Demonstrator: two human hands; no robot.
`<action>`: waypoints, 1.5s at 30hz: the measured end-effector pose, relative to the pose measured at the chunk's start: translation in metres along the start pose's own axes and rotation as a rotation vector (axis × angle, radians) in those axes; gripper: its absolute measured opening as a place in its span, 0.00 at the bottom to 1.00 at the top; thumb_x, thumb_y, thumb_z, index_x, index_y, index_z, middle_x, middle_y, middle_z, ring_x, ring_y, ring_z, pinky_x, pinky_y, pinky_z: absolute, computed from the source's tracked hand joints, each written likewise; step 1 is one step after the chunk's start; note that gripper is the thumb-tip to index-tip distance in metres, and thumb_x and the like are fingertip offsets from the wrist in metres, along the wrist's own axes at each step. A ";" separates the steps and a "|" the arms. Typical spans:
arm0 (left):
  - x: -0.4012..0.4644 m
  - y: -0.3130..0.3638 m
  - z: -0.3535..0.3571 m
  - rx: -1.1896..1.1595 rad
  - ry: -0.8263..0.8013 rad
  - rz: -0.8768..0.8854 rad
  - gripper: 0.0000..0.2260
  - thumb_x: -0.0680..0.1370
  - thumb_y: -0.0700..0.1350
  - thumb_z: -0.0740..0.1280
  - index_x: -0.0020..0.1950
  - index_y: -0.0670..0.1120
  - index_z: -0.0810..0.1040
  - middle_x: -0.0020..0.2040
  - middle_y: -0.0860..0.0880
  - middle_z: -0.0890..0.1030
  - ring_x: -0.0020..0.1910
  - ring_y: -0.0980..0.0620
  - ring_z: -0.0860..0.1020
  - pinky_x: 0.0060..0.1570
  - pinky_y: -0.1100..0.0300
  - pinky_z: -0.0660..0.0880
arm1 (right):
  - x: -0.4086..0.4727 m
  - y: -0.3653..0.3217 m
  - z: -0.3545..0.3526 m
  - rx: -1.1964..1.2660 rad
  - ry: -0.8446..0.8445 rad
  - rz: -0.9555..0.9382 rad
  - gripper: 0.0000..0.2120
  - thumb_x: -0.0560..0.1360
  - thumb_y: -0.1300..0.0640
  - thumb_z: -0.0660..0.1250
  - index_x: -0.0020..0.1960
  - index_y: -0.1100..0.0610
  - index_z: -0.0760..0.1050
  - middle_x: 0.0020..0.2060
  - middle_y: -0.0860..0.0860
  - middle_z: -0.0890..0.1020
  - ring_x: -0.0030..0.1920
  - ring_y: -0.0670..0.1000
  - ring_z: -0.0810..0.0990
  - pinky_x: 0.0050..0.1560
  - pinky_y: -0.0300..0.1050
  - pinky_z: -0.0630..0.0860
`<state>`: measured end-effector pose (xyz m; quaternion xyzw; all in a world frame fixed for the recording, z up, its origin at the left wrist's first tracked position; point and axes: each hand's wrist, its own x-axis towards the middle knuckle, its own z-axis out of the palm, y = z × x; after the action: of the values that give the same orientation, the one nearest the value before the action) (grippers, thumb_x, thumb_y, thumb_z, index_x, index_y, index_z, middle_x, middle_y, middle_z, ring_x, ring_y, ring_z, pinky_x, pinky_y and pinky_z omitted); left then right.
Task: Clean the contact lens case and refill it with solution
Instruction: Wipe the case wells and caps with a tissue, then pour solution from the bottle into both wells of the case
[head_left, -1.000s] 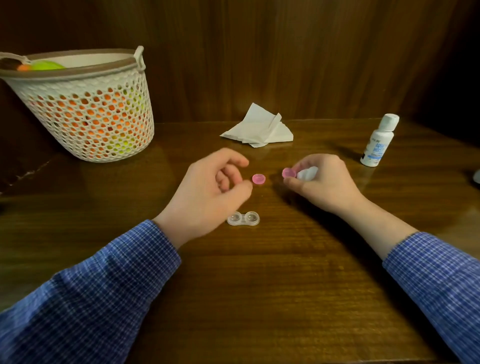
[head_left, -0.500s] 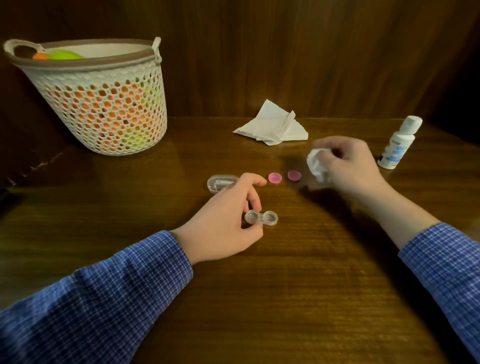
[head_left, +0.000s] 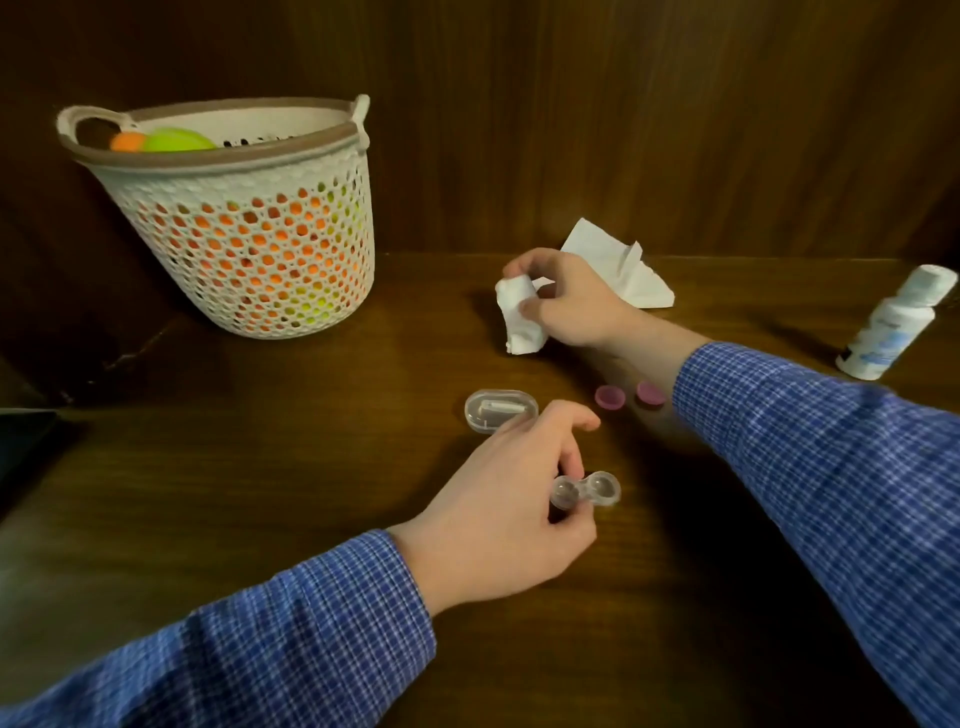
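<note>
My left hand pinches one end of the clear two-well lens case, both wells uncapped. Two pink caps lie side by side on the table just beyond it; the right cap is partly behind my right sleeve. My right hand grips a crumpled white tissue above the table, far from the case. The white solution bottle stands capped at the far right.
A clear oval box lies just behind my left hand. A white mesh basket with orange and green things stands back left. An unfolded white tissue lies by the wooden back wall.
My right hand let go of a pink cap beside the other one, then carried the crumpled tissue left and farther back. My left hand took hold of the lens case.
</note>
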<state>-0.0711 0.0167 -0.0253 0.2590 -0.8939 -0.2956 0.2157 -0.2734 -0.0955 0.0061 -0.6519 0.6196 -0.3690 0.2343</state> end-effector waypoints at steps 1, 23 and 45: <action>0.000 0.000 0.000 0.002 0.003 0.003 0.29 0.76 0.50 0.72 0.73 0.61 0.62 0.49 0.61 0.77 0.54 0.66 0.74 0.53 0.65 0.75 | 0.006 0.002 0.002 -0.001 -0.022 0.009 0.19 0.76 0.69 0.66 0.62 0.51 0.73 0.60 0.50 0.76 0.64 0.54 0.76 0.56 0.42 0.75; 0.013 0.015 0.018 -0.061 0.012 0.019 0.29 0.75 0.45 0.75 0.70 0.61 0.66 0.51 0.66 0.78 0.52 0.63 0.78 0.50 0.76 0.72 | -0.206 0.012 -0.084 -0.120 0.457 0.090 0.07 0.78 0.58 0.71 0.54 0.50 0.79 0.42 0.45 0.84 0.43 0.43 0.83 0.44 0.37 0.78; 0.021 0.022 0.021 -0.137 0.023 -0.036 0.29 0.73 0.44 0.78 0.70 0.56 0.72 0.49 0.61 0.84 0.45 0.61 0.80 0.42 0.70 0.76 | -0.170 0.101 -0.141 -0.050 0.961 0.527 0.32 0.80 0.56 0.72 0.79 0.55 0.62 0.73 0.57 0.74 0.72 0.58 0.75 0.69 0.54 0.73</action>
<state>-0.1059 0.0286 -0.0218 0.2631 -0.8643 -0.3568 0.2376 -0.4391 0.0806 -0.0165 -0.2381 0.8077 -0.5394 -0.0060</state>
